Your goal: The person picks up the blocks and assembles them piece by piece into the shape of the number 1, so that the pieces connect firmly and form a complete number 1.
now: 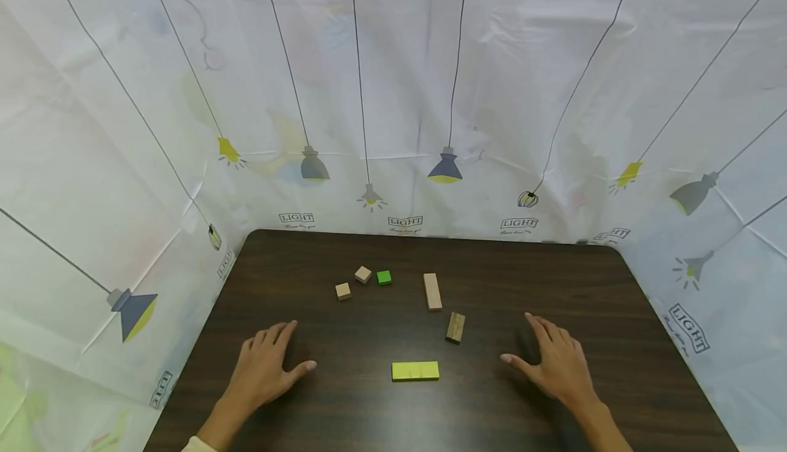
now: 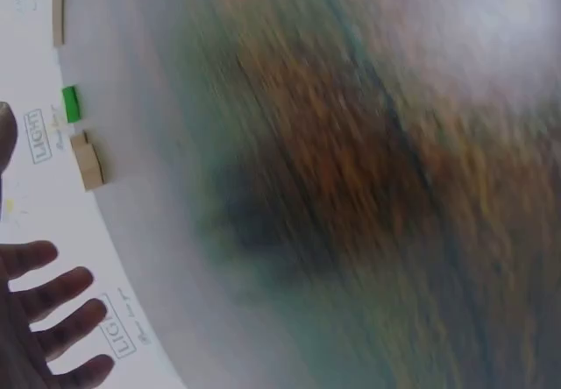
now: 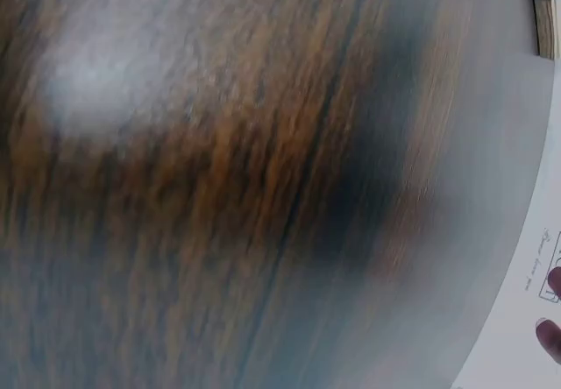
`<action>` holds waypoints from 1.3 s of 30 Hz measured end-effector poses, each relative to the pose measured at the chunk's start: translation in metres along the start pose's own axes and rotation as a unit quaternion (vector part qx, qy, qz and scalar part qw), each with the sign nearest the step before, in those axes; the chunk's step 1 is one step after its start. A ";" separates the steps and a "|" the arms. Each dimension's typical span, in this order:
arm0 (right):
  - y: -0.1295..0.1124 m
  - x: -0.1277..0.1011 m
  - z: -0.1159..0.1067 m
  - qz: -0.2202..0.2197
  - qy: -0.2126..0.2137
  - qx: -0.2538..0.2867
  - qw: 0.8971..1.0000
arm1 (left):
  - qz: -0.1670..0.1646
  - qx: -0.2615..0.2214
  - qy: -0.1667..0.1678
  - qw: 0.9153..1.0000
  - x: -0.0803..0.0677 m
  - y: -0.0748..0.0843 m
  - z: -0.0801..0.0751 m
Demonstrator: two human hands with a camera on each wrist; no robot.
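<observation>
Both hands lie flat on a dark wooden table [image 1: 344,418] with straight fingers and hold nothing. My left hand [image 1: 266,366] rests at the left, my right hand [image 1: 556,363] at the right. Between them lies a yellow-green flat block [image 1: 415,371]. Farther back are a dark wooden block [image 1: 456,327], a long light wooden block [image 1: 433,291], a small green cube [image 1: 384,277] and two small wooden cubes [image 1: 363,274] [image 1: 343,291]. The left wrist view shows my fingers [image 2: 53,319], the green cube [image 2: 70,104] and a wooden cube [image 2: 88,163]. The right wrist view is mostly blurred tabletop.
A white curtain printed with lamps [image 1: 445,167] and the word LIGHT walls the table on the back and both sides. The table's rounded back corners meet the curtain. A wooden block [image 3: 545,18] shows at the top right of the right wrist view.
</observation>
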State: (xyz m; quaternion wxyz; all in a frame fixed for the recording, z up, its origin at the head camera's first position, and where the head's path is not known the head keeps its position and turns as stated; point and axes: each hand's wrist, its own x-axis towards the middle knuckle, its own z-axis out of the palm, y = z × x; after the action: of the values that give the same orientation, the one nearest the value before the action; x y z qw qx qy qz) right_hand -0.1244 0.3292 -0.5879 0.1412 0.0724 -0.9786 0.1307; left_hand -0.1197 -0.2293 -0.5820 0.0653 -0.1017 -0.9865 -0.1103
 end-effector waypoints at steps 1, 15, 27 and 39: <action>-0.001 0.000 0.000 0.002 -0.003 0.002 1.000 | 0.003 0.000 0.000 1.000 0.000 0.002 0.000; -0.018 0.012 0.014 -0.032 -0.004 0.015 0.999 | 0.044 -0.005 -0.028 0.999 0.001 0.030 0.006; -0.036 0.023 0.019 -0.045 -0.029 0.010 0.999 | 0.071 -0.012 -0.041 0.997 0.003 0.052 0.012; -0.040 0.033 0.027 -0.055 -0.045 0.011 0.997 | 0.113 -0.004 -0.055 0.992 0.005 0.070 0.021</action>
State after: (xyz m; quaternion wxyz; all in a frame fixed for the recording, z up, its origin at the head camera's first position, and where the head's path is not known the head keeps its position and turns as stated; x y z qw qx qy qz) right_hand -0.1551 0.2796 -0.5941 0.1031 0.1335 -0.9771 0.1297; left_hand -0.1118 -0.1565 -0.5877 0.0232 -0.2191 -0.9703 -0.1000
